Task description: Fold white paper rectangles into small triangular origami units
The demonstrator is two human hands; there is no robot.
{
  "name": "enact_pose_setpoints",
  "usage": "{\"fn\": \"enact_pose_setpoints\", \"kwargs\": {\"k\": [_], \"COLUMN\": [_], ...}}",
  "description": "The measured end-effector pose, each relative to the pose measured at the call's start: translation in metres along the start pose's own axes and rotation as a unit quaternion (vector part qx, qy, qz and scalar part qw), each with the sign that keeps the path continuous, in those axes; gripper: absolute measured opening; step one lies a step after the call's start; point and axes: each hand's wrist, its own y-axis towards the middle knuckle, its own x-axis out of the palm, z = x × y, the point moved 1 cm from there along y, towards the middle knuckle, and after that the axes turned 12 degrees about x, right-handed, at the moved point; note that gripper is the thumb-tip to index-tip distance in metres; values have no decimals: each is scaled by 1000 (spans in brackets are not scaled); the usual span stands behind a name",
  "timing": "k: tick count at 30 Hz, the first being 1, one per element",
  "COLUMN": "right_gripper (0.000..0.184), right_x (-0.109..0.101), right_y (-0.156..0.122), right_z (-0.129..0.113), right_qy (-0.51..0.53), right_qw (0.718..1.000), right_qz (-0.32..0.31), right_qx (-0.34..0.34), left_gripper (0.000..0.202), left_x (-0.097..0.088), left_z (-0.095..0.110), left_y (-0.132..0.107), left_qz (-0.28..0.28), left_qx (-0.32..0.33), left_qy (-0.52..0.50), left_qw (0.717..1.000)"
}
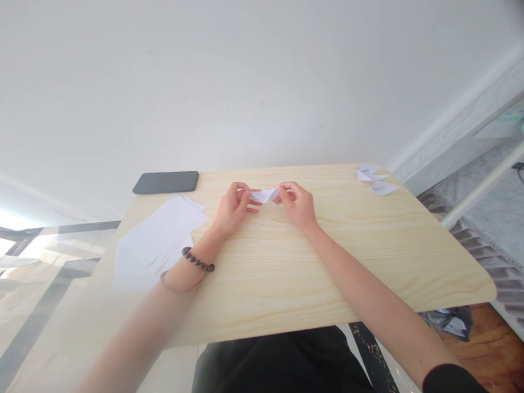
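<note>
A small folded piece of white paper (264, 195) is held just above the wooden table (259, 276), stretched between both hands. My left hand (234, 207) pinches its left end between thumb and index finger, the other fingers loosely extended beneath. At the right end, my right hand (296, 204) grips the paper between thumb and fingertips. A dark beaded bracelet (198, 260) circles my left wrist. Several white paper sheets (155, 236) lie in a loose stack to the left of my left hand.
Several folded white paper pieces (376, 180) sit at the table's far right corner. A dark phone-like slab (165, 182) lies at the far left edge. Behind the table stands a white wall (257, 76). Below the right edge is a dark bag (453, 322) with paper in it.
</note>
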Motion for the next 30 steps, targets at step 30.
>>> {"fn": "enact_pose_setpoints", "kwargs": {"k": [30], "right_gripper": [30], "right_x": [1], "right_y": [2], "right_z": [2], "right_qy": [55], "right_qw": [996], "right_qz": [-68], "right_qx": [10], "left_gripper": [24], "left_x": [-5], "left_z": [5], "left_y": [2], "left_qz": [10], "left_qx": [26], "left_qy": [154], "left_qw": [988]}}
